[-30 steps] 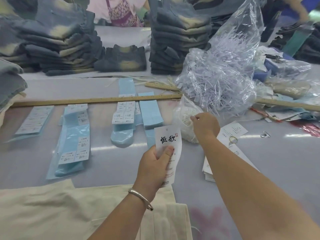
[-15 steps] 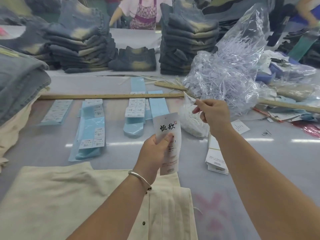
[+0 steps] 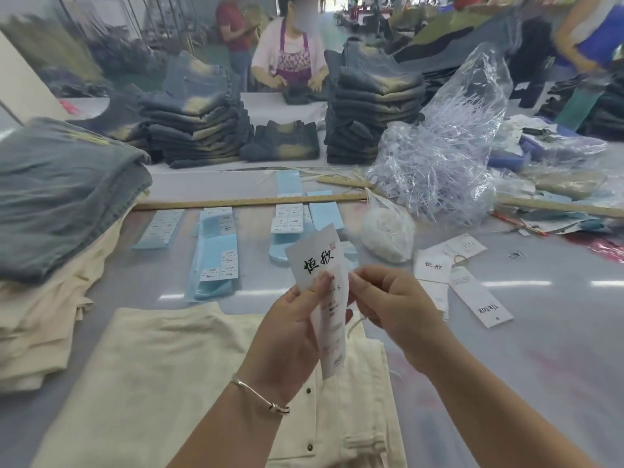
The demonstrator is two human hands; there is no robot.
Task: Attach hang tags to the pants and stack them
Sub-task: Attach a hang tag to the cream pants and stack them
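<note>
1. Left hand (image 3: 297, 327) comes first on the near side: its thumb and fingers pinch a white hang tag (image 3: 320, 298) printed with black characters, holding it upright over the pants, probably so the top edge is free for stringing.
2. Further left, a stack of folded pants (image 3: 57, 231), grey denim on top of cream pairs, sits at the table edge; I judge this to be where finished pairs go.
3. Cream pants (image 3: 189, 373) lie flat directly beneath both hands, waistband and buttons towards the right, so the tag can be fixed there without reaching.
4. Beyond them, blue sticker sheets (image 3: 216, 255) lie in rows in front of a long wooden ruler (image 3: 250, 201), each row within easy reach.
5. Right hand (image 3: 388, 305) meets the tag's right edge, fingers curled and pinching a pale string (image 3: 354, 324) that hangs below; it appears to be threading or looping it, though the tag's hole is not visible.
6. A small bag of white string (image 3: 388, 236) rests just beyond the hands, close enough to draw from.
7. Spare hang tags (image 3: 469, 288) lie on the table to the right, near the right forearm.
8. A big clear bag of plastic fasteners (image 3: 445, 157) stands behind those, at the far right.
</note>
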